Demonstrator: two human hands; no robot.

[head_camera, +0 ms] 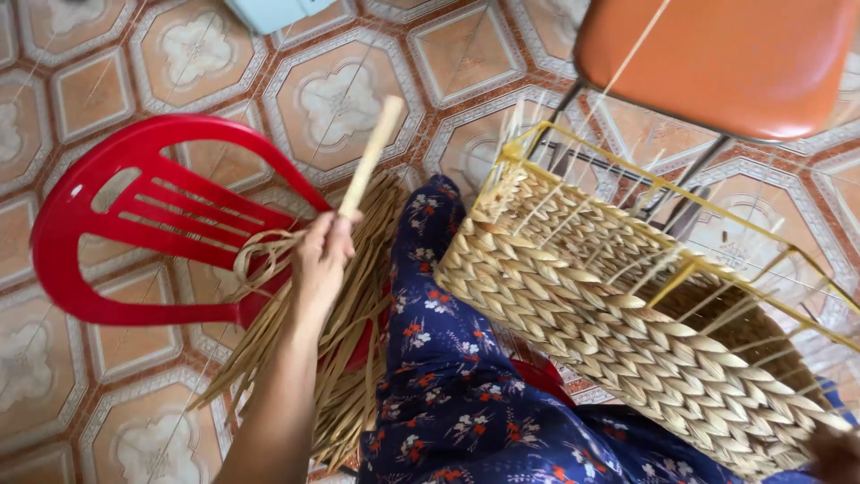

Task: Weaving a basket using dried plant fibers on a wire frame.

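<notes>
Above red chair [107, 215], left hand [322, 255] grips one stick [372, 152]; one woven basket [609, 332]; right hand's [838, 453] grip unclear.

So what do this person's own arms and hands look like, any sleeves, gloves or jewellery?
The left hand and its forearm are bare: no sleeve, glove, watch or ring shows. The right hand is only a sliver at the frame's lower right corner, too little to tell what it wears. The lap shows dark blue floral fabric.

A patterned tiled floor [340, 99] carries a red plastic chair [134, 224], a loose straw bundle [349, 358], and seemingly an orange chair [717, 54].
</notes>
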